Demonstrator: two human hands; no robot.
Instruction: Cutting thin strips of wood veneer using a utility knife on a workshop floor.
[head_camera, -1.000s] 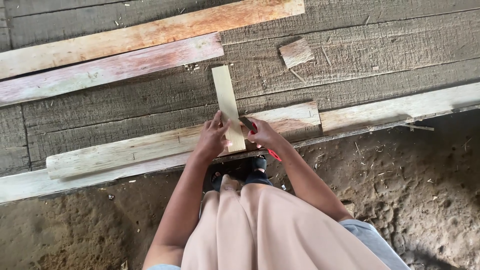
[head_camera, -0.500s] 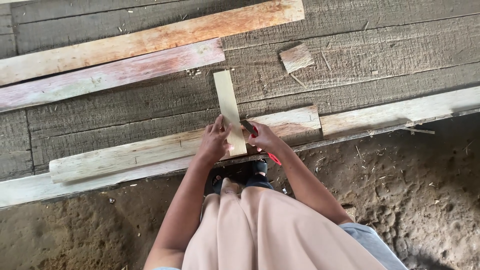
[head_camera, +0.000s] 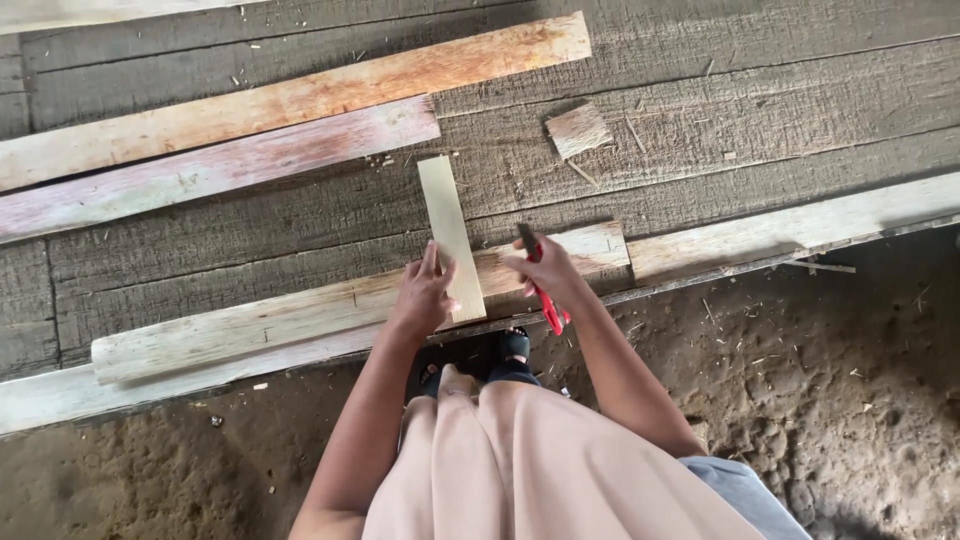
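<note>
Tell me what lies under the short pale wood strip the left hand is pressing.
The short pale strip lies across a long whitish plank and the grey weathered floorboards. The left hand covers its near end, so what sits beneath there is hidden.

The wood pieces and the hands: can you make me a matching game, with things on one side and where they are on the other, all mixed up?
Things:
1. left hand
2. right hand
3. small wood scrap
4. pale slat

Places or states:
A. lying alone on the grey planks, up beyond the hands
B. holding a red-handled tool
C. pressed flat on the pale slat
D. lying crosswise over a long rough plank

Pairs: 1-C, 2-B, 3-A, 4-D
</note>
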